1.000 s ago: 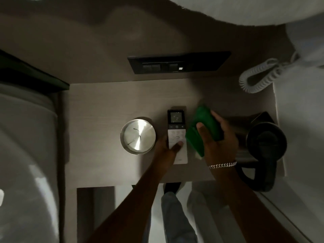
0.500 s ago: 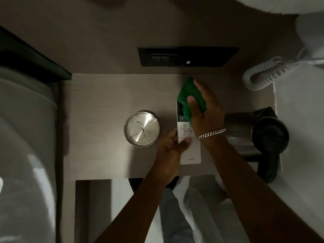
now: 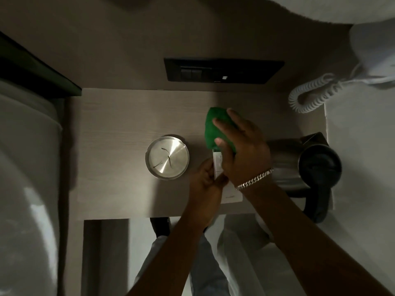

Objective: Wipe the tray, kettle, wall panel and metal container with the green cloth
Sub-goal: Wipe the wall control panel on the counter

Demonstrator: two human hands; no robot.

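Top-down view of one pale wood-grain shelf (image 3: 119,129) set against a brown wall. One right hand (image 3: 241,150), wearing one silver chain bracelet (image 3: 254,180), presses one bunched green cloth (image 3: 210,129) flat against the far end of one white rectangular remote control (image 3: 233,194), fingers spread over the cloth. One left hand (image 3: 206,178) pinches the remote's left edge near its middle, thumb on top. One round brushed-metal container (image 3: 167,158) stands left of the hands, apart from them, with a few dark strands lying on its top. One steel kettle with black lid and handle (image 3: 307,167) stands at the right, just beside the right wrist. One black wall panel with switches (image 3: 222,71) is mounted on the wall beyond the shelf. One white coiled cord (image 3: 310,97) hangs at far right
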